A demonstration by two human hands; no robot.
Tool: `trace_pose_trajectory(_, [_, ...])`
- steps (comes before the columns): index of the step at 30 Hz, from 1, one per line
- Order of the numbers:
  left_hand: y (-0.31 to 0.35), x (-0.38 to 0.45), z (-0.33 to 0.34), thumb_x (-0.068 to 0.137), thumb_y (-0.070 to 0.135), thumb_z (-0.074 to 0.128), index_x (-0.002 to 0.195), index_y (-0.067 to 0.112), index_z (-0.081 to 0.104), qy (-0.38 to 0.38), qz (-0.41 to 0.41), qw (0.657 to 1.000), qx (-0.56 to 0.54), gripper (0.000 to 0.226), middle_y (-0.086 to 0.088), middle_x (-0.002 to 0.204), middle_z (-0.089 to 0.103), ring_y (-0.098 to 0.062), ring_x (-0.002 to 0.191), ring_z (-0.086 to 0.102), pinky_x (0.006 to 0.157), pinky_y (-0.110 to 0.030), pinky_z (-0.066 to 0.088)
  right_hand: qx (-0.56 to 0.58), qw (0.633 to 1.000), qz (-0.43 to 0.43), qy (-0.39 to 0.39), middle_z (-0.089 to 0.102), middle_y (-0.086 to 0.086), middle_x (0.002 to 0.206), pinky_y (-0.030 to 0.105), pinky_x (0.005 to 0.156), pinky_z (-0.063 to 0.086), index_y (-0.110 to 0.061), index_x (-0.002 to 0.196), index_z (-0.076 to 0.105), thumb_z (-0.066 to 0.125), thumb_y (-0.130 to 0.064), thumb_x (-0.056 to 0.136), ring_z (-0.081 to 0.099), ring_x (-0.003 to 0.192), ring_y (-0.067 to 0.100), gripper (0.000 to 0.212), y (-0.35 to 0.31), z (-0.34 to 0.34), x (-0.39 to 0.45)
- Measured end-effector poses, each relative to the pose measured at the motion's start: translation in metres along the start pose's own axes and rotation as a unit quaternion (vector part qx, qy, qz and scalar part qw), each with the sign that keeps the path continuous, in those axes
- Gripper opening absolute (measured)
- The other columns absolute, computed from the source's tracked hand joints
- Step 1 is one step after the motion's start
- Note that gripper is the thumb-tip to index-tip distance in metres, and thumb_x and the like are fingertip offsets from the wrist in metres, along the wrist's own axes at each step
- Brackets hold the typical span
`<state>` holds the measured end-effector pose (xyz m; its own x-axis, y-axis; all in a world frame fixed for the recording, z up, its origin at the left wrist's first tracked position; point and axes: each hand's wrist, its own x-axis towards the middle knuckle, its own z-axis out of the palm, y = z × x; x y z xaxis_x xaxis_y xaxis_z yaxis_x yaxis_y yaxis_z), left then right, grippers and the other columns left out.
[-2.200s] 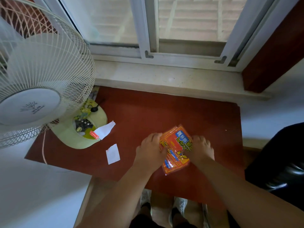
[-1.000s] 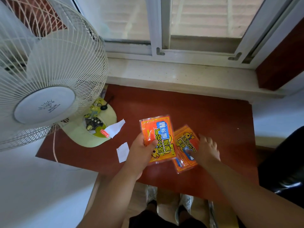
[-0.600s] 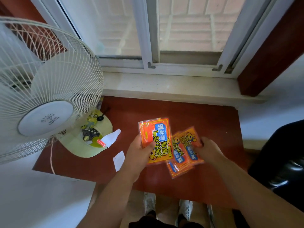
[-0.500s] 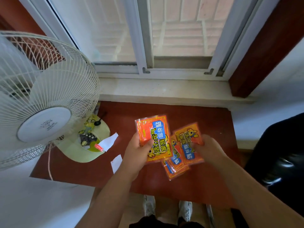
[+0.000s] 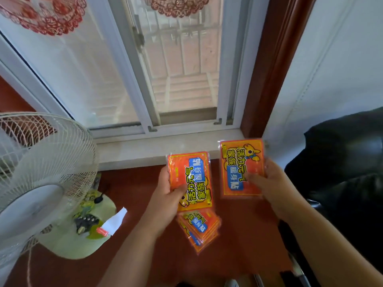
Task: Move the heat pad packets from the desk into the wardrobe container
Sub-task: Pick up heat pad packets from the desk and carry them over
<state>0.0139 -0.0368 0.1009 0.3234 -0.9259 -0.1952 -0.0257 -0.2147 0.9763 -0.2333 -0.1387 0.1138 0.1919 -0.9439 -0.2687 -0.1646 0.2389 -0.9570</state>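
The upper half of the view is filled by a white-framed sliding window, on whose glass two red paper cut-outs are stuck near the top edge, with a pale stone sill running along its foot and a dark red-brown wooden frame at its right side. Below the sill a red-brown desk is seen, and to its right a black padded chair is partly shown. The left side is taken up by a white electric fan, its wire cage tilted toward the camera and its pale green base resting on the desk; a white slip of paper lies against that base. Two bare forearms are stretched over the desk. One orange heat pad packet is pinched in the left hand, the thumb laid across its lower front and the fingers hidden behind it, and it is held upright above the desk. A second heat pad packet is gripped in the right hand in the same way, raised beside the first and well apart from it, in front of the sill's right end. A small pile of remaining packets is left lying on the desk just below the left hand's packet, fanned slightly and partly covered by it. The exact number in the pile cannot be told. The wardrobe container is not shown.
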Motion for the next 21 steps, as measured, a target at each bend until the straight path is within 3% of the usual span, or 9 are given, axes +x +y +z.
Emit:
trace_pose_trajectory(2, [0.006,0.006,0.004,0.099,0.001,0.060,0.119,0.040,0.055,-0.001,0.010,1.000,0.001,0.044,0.007,0.112,0.076,-0.003,0.098,0.074,0.081,-0.026,0.058,0.056,0.998,-0.008,0.000,0.080,0.010,0.109,0.047,0.084,0.065,-0.013,0.122,0.062,0.066,0.001,0.096,0.079,0.098,0.031,0.030,-0.015,-0.004,-0.017])
trace_pose_trajectory(6, [0.021,0.017,0.013,0.099,0.001,0.060,0.127,0.036,0.056,-0.069,0.036,0.997,0.003,0.045,0.005,0.117,0.076,-0.016,0.110,0.073,0.092,-0.041,0.057,0.046,0.999,-0.005,0.008,0.081,0.010,0.106,0.038,0.078,0.066,-0.011,0.117,0.066,0.065,-0.001,0.097,0.080,0.094,0.029,0.023,-0.024,0.002,-0.043])
trace_pose_trajectory(11, [0.028,0.022,0.006,0.099,0.001,0.060,0.135,0.031,0.052,-0.146,0.065,0.987,0.024,0.047,0.004,0.123,0.074,-0.016,0.116,0.070,0.101,-0.044,0.054,0.030,0.994,0.003,0.105,0.083,0.005,0.101,0.055,0.088,0.063,-0.015,0.112,0.071,0.068,-0.004,0.097,0.080,0.092,0.029,0.019,-0.009,0.018,-0.069])
trace_pose_trajectory(14, [0.023,0.024,-0.005,0.099,0.006,0.062,0.130,0.031,0.053,-0.165,0.070,0.983,0.042,0.040,0.008,0.119,0.075,-0.011,0.112,0.071,0.101,-0.046,0.055,0.029,0.989,-0.005,0.146,0.082,0.001,0.104,0.054,0.091,0.062,-0.019,0.116,0.068,0.069,-0.008,0.098,0.080,0.093,0.024,0.021,0.000,0.028,-0.090])
trace_pose_trajectory(18, [0.022,0.021,0.001,0.100,0.009,0.061,0.119,0.032,0.054,-0.210,0.072,0.974,0.052,0.030,0.009,0.110,0.076,-0.006,0.097,0.075,0.088,-0.039,0.060,0.025,0.975,-0.020,0.218,0.081,0.002,0.109,0.054,0.091,0.062,-0.026,0.118,0.066,0.070,-0.010,0.097,0.079,0.097,0.024,0.027,0.017,0.040,-0.126])
trace_pose_trajectory(21, [0.025,0.008,0.016,0.098,0.019,0.063,0.115,0.039,0.057,-0.266,0.075,0.959,0.068,0.027,0.006,0.110,0.076,-0.014,0.100,0.075,0.090,-0.048,0.059,0.018,0.951,-0.023,0.307,0.079,0.004,0.107,0.056,0.087,0.062,-0.036,0.108,0.066,0.074,-0.019,0.092,0.079,0.096,0.026,0.025,0.031,0.038,-0.160])
